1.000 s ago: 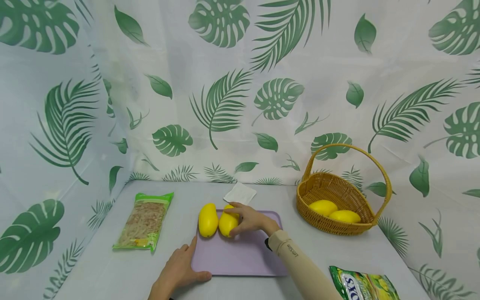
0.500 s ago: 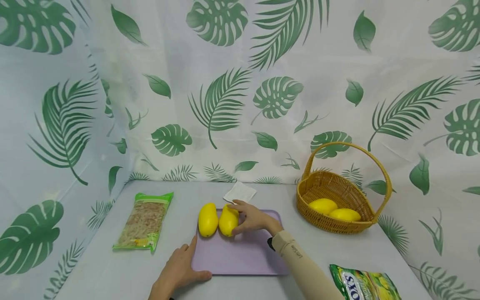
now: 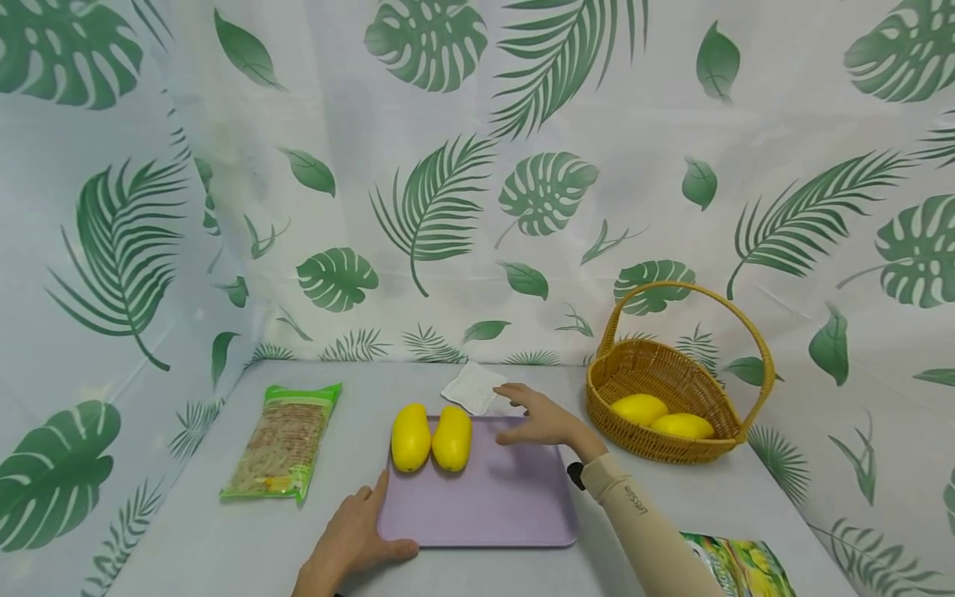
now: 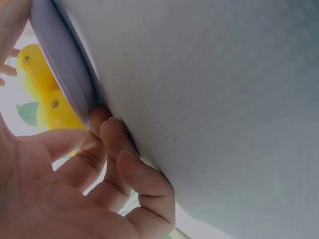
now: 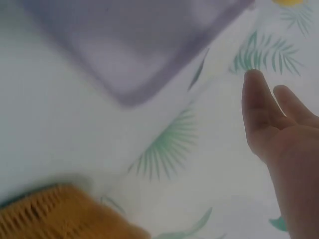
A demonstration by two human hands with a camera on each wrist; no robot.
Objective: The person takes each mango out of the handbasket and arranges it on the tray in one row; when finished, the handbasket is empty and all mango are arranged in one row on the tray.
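Two yellow mangoes (image 3: 411, 438) (image 3: 452, 439) lie side by side on the back left part of a lilac tray (image 3: 477, 510). At the tray's front left corner, my left hand (image 3: 354, 531) holds its edges, thumb along the front and fingers by the left side. The left wrist view shows the fingers (image 4: 137, 172) bent against the tray's rim. My right hand (image 3: 548, 419) hovers over the tray's back right part, fingers spread, with nothing in it and apart from the mangoes. In the right wrist view this hand (image 5: 289, 132) is partly cut off.
A wicker basket (image 3: 656, 448) with a tall handle holds two more yellow mangoes (image 3: 639, 410) at the back right. A clear, green-edged food bag (image 3: 283, 444) lies left. A white tissue (image 3: 473, 387) sits behind the tray. A green packet (image 3: 746, 568) lies front right.
My right hand has let go of the right-hand mango and moved right, away from it. That mango stays beside the other on the tray. My left hand keeps its place.
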